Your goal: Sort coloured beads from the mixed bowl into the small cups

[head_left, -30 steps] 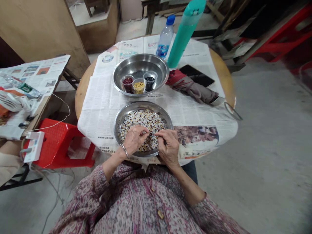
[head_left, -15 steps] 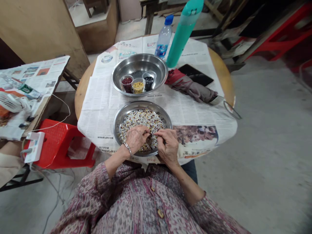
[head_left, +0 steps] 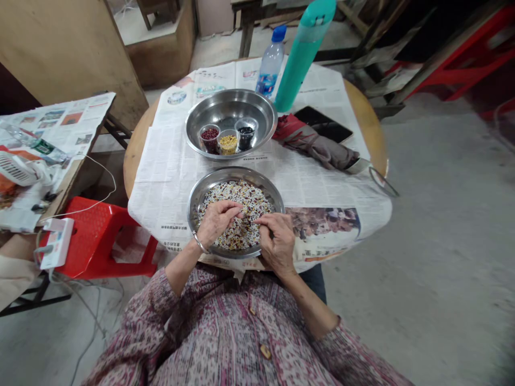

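Note:
A shallow steel dish (head_left: 192, 206) close to my body holds a spread of small white, dark red, yellow and dark pieces (head_left: 241, 201), like beans or beads. Over its left part is my left hand (head_left: 219, 220), a metal bangle on the wrist, thumb and fingertips drawn together in a pinch. My right hand (head_left: 277, 241) sits at the dish's right rim, fingers curled and thumb against the index finger. Anything between either hand's fingertips is too small to make out. Behind stands a deeper steel basin (head_left: 231, 102) with three clear cups of red (head_left: 210, 139), yellow (head_left: 228, 143) and black pieces (head_left: 245, 135).
Newspaper covers the round table (head_left: 153, 161). At the back stand a plastic water bottle (head_left: 270, 64) and a tall teal bottle (head_left: 303, 59). A folded umbrella (head_left: 317, 145) and a dark phone or tablet (head_left: 324, 124) lie right. A red stool (head_left: 100, 241) with a power strip (head_left: 58, 244) is left.
My left hand has lifted slightly and moved left, away from my right fingertips, uncovering more pieces in the dish. My right hand has stayed in place.

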Demonstrator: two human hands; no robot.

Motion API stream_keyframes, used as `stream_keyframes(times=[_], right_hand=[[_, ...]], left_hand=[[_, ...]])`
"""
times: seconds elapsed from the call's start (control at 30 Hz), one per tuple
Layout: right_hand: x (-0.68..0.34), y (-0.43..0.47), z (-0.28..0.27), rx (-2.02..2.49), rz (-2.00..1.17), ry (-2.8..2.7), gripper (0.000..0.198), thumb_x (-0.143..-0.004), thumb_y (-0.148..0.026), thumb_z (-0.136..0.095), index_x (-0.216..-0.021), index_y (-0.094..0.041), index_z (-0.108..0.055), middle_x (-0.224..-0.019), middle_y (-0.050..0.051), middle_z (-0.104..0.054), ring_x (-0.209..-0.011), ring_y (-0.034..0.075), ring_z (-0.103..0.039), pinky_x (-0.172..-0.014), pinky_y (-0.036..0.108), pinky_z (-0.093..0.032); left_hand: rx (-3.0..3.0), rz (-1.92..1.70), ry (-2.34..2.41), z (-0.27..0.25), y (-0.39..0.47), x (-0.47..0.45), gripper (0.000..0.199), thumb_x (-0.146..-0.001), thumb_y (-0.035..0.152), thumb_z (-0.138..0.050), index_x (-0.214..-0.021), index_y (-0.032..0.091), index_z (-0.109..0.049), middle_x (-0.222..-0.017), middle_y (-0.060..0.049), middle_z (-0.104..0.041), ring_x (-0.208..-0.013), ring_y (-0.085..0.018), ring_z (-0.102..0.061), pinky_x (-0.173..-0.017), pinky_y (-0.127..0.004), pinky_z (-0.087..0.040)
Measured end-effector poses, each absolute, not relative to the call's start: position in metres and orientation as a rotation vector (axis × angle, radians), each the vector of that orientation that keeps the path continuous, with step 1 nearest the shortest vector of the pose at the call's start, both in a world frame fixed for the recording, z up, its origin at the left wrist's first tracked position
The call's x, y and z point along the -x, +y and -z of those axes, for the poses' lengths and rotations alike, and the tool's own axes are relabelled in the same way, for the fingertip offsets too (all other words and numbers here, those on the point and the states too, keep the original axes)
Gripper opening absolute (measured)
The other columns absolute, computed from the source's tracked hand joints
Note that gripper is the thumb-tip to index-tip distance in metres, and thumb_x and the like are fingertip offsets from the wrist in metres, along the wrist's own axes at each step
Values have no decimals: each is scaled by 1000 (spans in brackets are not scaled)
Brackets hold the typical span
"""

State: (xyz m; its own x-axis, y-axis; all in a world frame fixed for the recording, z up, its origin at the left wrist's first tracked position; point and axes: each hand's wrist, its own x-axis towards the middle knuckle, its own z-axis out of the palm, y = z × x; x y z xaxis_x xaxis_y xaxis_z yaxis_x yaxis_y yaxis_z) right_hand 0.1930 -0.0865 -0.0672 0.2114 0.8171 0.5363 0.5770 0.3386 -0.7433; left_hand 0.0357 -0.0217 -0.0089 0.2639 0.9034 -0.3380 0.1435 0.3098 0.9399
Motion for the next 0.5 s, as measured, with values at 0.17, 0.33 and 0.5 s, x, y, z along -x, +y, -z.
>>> stream_keyframes(times=[0.17, 0.33, 0.5], right_hand=[[-192, -86, 67, 1335, -241, -1476, 23, -87, -10, -52, -85, -24, -70, -86, 3, -70, -88, 20, -60, -86, 40, -48], [-193, -87, 68, 1331, -230, -1482, 23, -87, -9, -52, -85, -23, -69, -85, 3, -70, -89, 21, -59, -86, 39, -48], [-193, -86, 67, 1342, -238, -1485, 23, -87, -9, -51, -85, -24, -69, -86, 2, -70, -89, 20, -59, -86, 39, -47]], left_hand=[[-746, -753, 1010, 5, -24, -34, 26, -93, 34, -57, -95, 10, -68, -89, -10, -72, -73, -10, -65, -73, -25, -53], [-642, -756, 968, 1, -26, -31, 26, -95, 31, -56, -98, 9, -69, -95, -12, -73, -83, -15, -70, -86, -32, -55], [-510, -741, 980, -4, -24, -34, 23, -97, 22, -50, -95, 10, -70, -91, -11, -73, -82, -13, -69, -86, -30, -56]])
